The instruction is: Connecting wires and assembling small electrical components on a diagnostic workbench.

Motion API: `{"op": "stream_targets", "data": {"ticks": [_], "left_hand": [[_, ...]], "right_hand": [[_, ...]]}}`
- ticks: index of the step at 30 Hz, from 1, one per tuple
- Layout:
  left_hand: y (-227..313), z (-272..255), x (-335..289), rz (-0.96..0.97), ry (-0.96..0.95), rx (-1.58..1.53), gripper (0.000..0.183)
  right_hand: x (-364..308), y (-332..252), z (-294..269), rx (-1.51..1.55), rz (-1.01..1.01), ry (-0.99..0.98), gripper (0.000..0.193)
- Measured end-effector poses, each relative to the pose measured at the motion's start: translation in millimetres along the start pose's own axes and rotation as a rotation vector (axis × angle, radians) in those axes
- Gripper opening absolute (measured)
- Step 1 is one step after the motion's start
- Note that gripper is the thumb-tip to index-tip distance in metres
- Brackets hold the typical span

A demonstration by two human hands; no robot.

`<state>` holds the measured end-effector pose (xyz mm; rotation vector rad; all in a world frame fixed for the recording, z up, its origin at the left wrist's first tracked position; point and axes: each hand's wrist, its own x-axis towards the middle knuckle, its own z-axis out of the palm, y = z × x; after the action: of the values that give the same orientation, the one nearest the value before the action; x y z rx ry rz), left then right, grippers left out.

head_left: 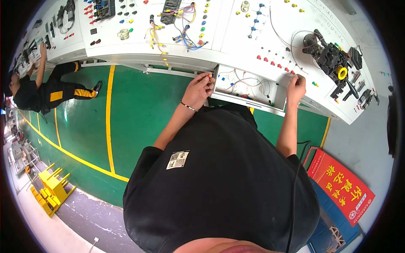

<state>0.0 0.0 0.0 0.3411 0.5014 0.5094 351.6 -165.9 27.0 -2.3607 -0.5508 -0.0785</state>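
My left hand (197,90) is closed in a pinch at the left end of an open drawer (253,102). A small red piece (209,76) shows between its fingertips; its exact kind is too small to tell. My right hand (296,87) is closed above the drawer's right end, fingertips together at the white bench top. Just beside those fingertips is a small red connector (292,72), the last in a row of red connectors (273,63). What the right fingers hold, if anything, is hidden. Thin wires (249,81) and small coloured bits lie inside the drawer.
On the bench (236,46) are a wire bundle (185,40), coloured connectors and a black splicing-like device with a yellow ring (341,73). A looping cable (280,36) runs near my right hand. Another person (40,95) works far left. A red sign (341,185) leans right.
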Motion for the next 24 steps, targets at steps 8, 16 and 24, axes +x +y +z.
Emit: {"op": "stream_targets", "data": {"ticks": [8, 16, 24], "left_hand": [[-16.4, 19.4, 5.1, -0.101, 0.0, 0.104, 0.014], [-41.1, 28.5, 26.7, 0.084, -0.041, 0.571, 0.011], [-62.1, 39.4, 33.4, 0.352, -0.087, 1.079, 0.013]], "right_hand": [[-109.3, -80.7, 13.8, 0.508, -0.193, -0.608, 0.023], [-148.3, -80.1, 43.0, 0.92, 0.091, -0.871, 0.015], [-143.4, -80.6, 33.8, 1.125, 0.431, -0.835, 0.011]]}}
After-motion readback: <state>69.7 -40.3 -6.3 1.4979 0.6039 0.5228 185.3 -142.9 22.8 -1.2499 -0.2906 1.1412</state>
